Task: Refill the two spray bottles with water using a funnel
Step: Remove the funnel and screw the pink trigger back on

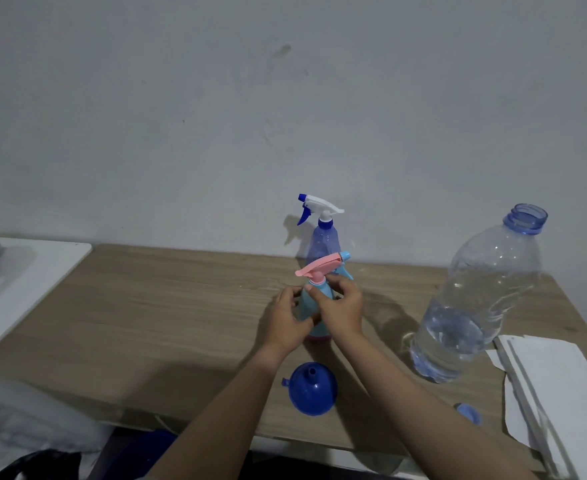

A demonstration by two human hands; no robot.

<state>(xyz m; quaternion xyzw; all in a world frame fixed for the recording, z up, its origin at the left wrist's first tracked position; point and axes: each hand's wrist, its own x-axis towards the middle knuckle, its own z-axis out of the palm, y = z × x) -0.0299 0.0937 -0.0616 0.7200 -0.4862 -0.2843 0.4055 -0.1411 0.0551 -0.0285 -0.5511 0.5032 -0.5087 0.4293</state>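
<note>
A light blue spray bottle (320, 328) with a pink trigger head (319, 267) stands upright on the wooden table (167, 306). My left hand (286, 322) grips its body from the left. My right hand (341, 306) pinches the pink collar at its neck. Behind it, by the wall, stands a translucent blue spray bottle (323, 242) with a white and blue head. A blue funnel (312, 389) lies mouth down near the table's front edge. To the right stands an uncapped large clear water bottle (475, 299), about a third full.
A blue bottle cap (469, 412) lies at the front edge, right of the funnel. White sheets (555, 382) cover the table's right corner. A white surface (25, 271) adjoins the table on the left. A grey wall rises right behind the table.
</note>
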